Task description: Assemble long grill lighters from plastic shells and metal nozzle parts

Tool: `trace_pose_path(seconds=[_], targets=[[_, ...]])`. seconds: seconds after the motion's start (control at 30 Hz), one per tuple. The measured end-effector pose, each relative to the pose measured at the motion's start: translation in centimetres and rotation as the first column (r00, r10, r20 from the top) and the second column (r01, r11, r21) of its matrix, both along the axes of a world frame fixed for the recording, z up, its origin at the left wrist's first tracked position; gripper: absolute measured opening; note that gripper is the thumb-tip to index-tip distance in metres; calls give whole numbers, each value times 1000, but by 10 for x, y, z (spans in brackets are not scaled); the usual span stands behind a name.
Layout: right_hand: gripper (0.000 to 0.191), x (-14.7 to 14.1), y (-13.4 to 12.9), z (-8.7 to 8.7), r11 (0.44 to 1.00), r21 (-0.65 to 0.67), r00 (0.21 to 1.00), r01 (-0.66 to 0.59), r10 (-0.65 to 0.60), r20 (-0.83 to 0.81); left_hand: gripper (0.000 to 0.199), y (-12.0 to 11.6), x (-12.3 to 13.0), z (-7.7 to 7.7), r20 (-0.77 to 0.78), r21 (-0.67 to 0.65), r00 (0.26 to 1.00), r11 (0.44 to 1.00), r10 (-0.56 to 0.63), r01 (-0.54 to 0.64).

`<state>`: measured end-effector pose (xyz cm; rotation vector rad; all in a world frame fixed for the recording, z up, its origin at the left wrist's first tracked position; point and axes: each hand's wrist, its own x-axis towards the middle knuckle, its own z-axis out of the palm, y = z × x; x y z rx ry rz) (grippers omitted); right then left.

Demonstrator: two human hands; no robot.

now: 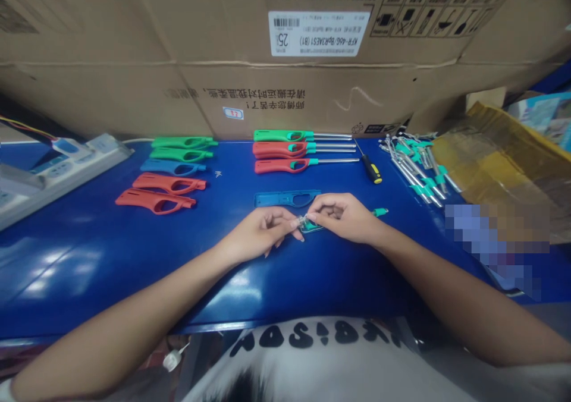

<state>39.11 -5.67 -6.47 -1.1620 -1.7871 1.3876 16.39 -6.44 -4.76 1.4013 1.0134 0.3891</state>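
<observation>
Near the middle of the blue table, my left hand [266, 231] pinches the left end of a small clear part [302, 220]. My right hand [342, 216] closes on the same piece from the right, with its fingertips almost touching the left ones. Green plastic and a thin wire [313, 228] show just below the right fingers. A green tip [380, 212] sticks out past the right hand. Right behind the hands lies a blue half shell [285, 198] with its hollow side up.
Green, blue and red lighter shells [163, 201] lie at left beside a power strip [66, 170]. Three lighters with metal rods [285, 165], a screwdriver [371, 169] and a pile of metal rods [414, 170] are farther back. A cardboard box [200, 27] stands behind.
</observation>
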Motion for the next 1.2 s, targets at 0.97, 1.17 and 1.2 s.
trace_pose_path(seconds=[0.97,1.17,1.2], targets=[[26,1,3,0,999,-36,998,-5,3,-64,31,1,3,4,21,-42,1000,999,11,-10],[31,1,4,6,994,-110,999,5,-10,-45,30,1,-10,10,-187,345,982,936,-5,71],[31,1,4,6,994,-113,999,4,-9,-45,27,2,-13,10,-224,419,974,902,-13,109]])
